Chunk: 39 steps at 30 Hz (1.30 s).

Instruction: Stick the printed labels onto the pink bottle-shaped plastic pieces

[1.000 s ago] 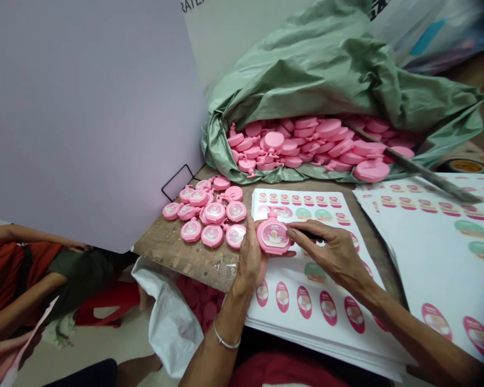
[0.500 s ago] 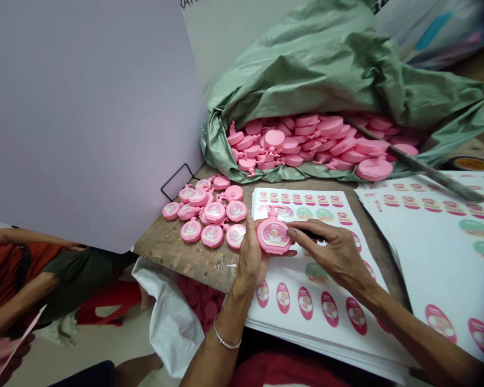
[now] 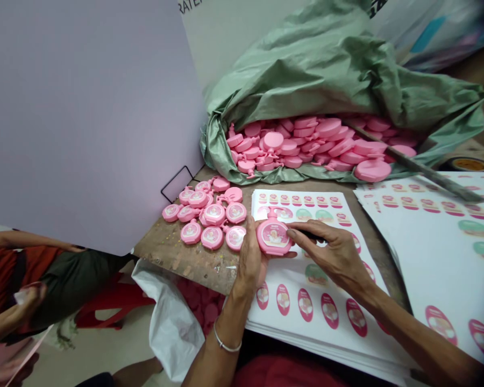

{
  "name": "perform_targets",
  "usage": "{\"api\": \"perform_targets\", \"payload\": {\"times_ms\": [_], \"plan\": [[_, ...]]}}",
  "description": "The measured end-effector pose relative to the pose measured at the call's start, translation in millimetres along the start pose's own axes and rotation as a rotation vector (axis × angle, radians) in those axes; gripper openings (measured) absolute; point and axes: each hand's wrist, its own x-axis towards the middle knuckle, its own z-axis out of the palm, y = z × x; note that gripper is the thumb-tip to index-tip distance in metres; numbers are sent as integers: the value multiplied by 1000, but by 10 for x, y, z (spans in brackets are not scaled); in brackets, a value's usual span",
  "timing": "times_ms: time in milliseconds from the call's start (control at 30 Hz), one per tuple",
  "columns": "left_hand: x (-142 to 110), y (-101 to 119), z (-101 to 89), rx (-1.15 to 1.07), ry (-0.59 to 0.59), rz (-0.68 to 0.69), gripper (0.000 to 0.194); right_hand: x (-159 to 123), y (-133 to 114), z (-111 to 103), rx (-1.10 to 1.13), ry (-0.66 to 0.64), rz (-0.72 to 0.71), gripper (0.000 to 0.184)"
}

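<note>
A round pink toy bottle (image 3: 273, 235) with a picture sticker on its face lies over a white sticker sheet (image 3: 306, 279). My left hand (image 3: 250, 260) grips its left edge, fingers curled round it. My right hand (image 3: 331, 251) rests against the bottle's right side, thumb on its face and fingers bent, with a thin dark object partly showing under them. A cluster of stickered pink bottles (image 3: 210, 215) lies just left of my hands on the worn wooden table (image 3: 177, 250).
An open green sack (image 3: 326, 75) full of plain pink bottles (image 3: 306, 145) lies at the back. More sticker sheets (image 3: 439, 231) cover the right. A large lilac board (image 3: 84, 118) stands left. A white bag (image 3: 169, 317) hangs below the table edge. Another person (image 3: 32, 279) sits lower left.
My hands and the pink bottle have barely moved. The person at lower left has shifted an arm and raised a hand.
</note>
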Motion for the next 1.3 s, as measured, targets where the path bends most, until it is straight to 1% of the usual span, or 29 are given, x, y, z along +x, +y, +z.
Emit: {"api": "perform_targets", "payload": {"times_ms": [100,167,233,267,300,333,400,467,533,600,633,667,700,767,800,833,867,933,1000,1033,1067,1100,1133,1200,1233,1267,1300], "plan": [[-27,2,-16,62,-65,47,47,0,40,-10,-73,0,-40,23],[-35,-9,-48,136,-97,89,41,14,81,-37,-202,9,-103,29],[-35,-23,-79,180,-101,102,40,38,120,-61,-379,55,-141,39],[-37,-28,-86,186,-93,99,40,50,132,-64,-438,89,-126,46],[-44,-31,-84,191,-90,88,40,60,139,-57,-450,113,-83,54],[-58,-31,-74,206,-98,74,41,70,140,-41,-413,113,-23,62],[-107,-23,-39,269,-143,44,47,91,142,2,-250,49,91,71],[-169,-2,-28,328,-185,19,52,132,167,13,-142,-17,137,72],[-212,37,-85,333,-152,7,54,191,226,-58,-176,-4,145,66],[-214,104,-227,353,-42,37,52,250,320,-195,-265,30,181,53],[-201,152,-329,405,38,83,49,277,383,-263,-310,26,207,44],[-181,212,-447,492,139,157,46,304,458,-316,-356,10,218,37],[-158,282,-579,604,247,250,44,331,546,-347,-411,-17,207,33],[-114,435,-862,857,460,448,38,380,733,-335,-571,-82,104,32],[-94,508,-999,953,541,527,37,397,816,-306,-665,-105,36,34],[-75,570,-1127,1026,590,589,35,407,881,-273,-761,-119,-30,36],[-55,617,-1240,1077,611,636,35,410,923,-246,-855,-118,-86,38],[-9,660,-1417,1153,599,695,33,399,927,-223,-1016,-96,-162,39],[49,655,-1541,1218,561,740,31,376,841,-215,-1126,-55,-209,40],[81,648,-1592,1242,544,756,30,363,776,-195,-1147,-36,-230,41],[117,647,-1644,1263,530,771,30,350,703,-151,-1126,-33,-265,44],[155,659,-1701,1285,531,789,32,341,629,-78,-1062,-62,-315,50],[200,688,-1765,1302,553,805,34,337,558,26,-972,-126,-371,62],[311,796,-1921,1311,655,822,40,360,434,307,-801,-325,-457,89],[380,869,-2006,1303,719,816,42,395,385,467,-766,-433,-461,101],[455,947,-2090,1291,763,797,43,445,343,625,-785,-509,-429,111],[533,1019,-2166,1284,779,768,42,507,309,774,-830,-573,-385,118]]}}
